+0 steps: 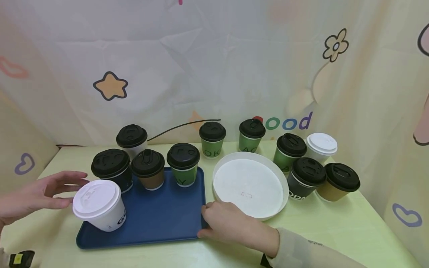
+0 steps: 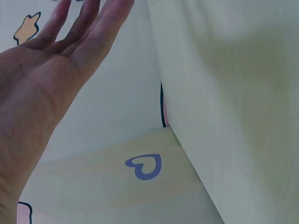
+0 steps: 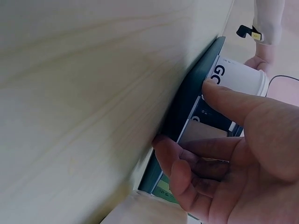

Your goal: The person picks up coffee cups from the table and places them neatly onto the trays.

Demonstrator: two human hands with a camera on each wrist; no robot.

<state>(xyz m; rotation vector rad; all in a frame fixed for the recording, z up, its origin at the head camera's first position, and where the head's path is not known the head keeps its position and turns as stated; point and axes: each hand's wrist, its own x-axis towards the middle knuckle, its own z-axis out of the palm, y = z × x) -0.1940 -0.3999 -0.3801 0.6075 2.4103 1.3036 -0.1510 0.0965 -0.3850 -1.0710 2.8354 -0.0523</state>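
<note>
My left hand (image 1: 50,191) is beside the white-lidded paper cup (image 1: 104,219), fingers extended; whether it touches the cup I cannot tell. That cup stands at the front left of a blue tray (image 1: 164,216). My right hand (image 1: 231,223) grips the tray's right edge; in the right wrist view its thumb (image 3: 222,95) lies on the rim and the fingers curl at the edge. Along the tray's back stand a dark cup (image 1: 124,180), a brown cup (image 1: 152,181) and a green cup (image 1: 185,175), all black-lidded. The left wrist view shows my left palm (image 2: 46,84) and no cup.
A round white dish (image 1: 217,186) lies just right of the tray, by my right hand. Beyond it cluster a green cup (image 1: 281,160), a white-lidded cup (image 1: 321,147), a dark cup (image 1: 298,188) and a tan cup (image 1: 330,190). More cups stand near the back curtain (image 1: 214,74).
</note>
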